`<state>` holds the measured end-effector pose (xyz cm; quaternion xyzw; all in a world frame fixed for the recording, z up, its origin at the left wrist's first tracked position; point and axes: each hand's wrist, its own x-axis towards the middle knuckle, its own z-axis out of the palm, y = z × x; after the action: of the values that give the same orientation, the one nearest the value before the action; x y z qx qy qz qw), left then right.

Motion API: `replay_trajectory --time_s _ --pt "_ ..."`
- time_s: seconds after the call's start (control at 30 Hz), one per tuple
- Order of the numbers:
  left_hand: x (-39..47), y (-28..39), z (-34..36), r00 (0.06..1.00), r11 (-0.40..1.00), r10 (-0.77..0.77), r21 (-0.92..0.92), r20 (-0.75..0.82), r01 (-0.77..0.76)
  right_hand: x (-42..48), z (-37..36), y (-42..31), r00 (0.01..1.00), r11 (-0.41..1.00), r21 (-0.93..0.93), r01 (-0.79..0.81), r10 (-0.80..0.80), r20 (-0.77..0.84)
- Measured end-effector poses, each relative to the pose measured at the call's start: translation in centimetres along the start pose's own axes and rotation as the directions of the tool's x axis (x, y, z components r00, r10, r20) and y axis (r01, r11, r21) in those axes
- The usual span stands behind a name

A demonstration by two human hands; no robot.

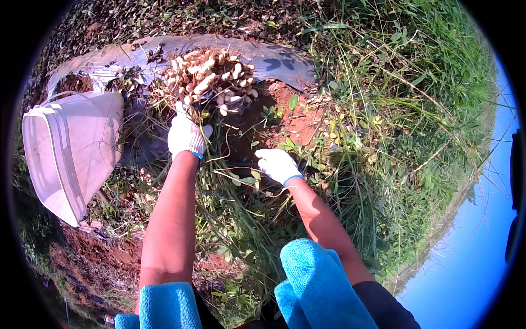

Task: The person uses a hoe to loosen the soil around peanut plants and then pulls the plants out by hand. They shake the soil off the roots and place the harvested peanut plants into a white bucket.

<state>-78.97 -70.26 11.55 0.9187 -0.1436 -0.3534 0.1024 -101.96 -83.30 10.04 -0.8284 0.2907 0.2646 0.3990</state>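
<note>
A bunch of peanut plants with a thick cluster of pale peanut pods (206, 83) is held at its stems by my left hand (187, 133), which wears a white knit glove. The pods point away from me, above a strip of plastic mulch film (279, 61) and reddish soil. Lower and to the right, my right hand (279, 165), in a matching glove, hovers by green leaves and thin stems. Its fingers look bent, but whether they grip a stem is unclear. Leafy stalks (242, 218) trail below between my forearms.
A white plastic bucket (100, 131) lies tipped on its side at the left, its mouth towards the lower left. Tall grass (435, 82) fills the right side. Bare red soil (294, 117) shows ahead of my right hand. A blue towel (320, 279) hangs in front of me.
</note>
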Motion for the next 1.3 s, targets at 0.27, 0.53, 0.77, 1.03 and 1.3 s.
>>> replay_trajectory --time_s 0.27,0.53,0.77,1.03,1.3 --pt "1.7 -2.7 7.2 0.953 0.993 -0.111 0.003 -0.281 0.116 16.3 -21.2 4.8 0.987 0.799 -0.587 0.127 -0.158 -0.001" --pt "3.1 -4.3 10.0 0.894 0.974 0.005 -0.200 -0.447 -0.106 12.5 -27.5 19.8 0.792 0.405 -0.871 -0.278 0.610 0.031" --pt "4.0 -6.2 10.8 0.821 0.912 0.339 0.373 -0.460 -0.168 7.0 -26.8 25.7 0.872 0.545 -0.818 -0.184 0.474 0.120" --pt "4.1 -6.1 10.4 0.857 0.922 0.282 0.370 -0.431 -0.117 0.5 -22.8 19.5 0.943 0.845 0.422 -0.329 0.272 0.190" --pt "2.4 -3.3 8.4 0.966 0.974 -0.010 0.217 -0.259 0.068 0.6 -15.5 13.1 0.655 0.597 -0.270 -0.756 0.696 -0.296"
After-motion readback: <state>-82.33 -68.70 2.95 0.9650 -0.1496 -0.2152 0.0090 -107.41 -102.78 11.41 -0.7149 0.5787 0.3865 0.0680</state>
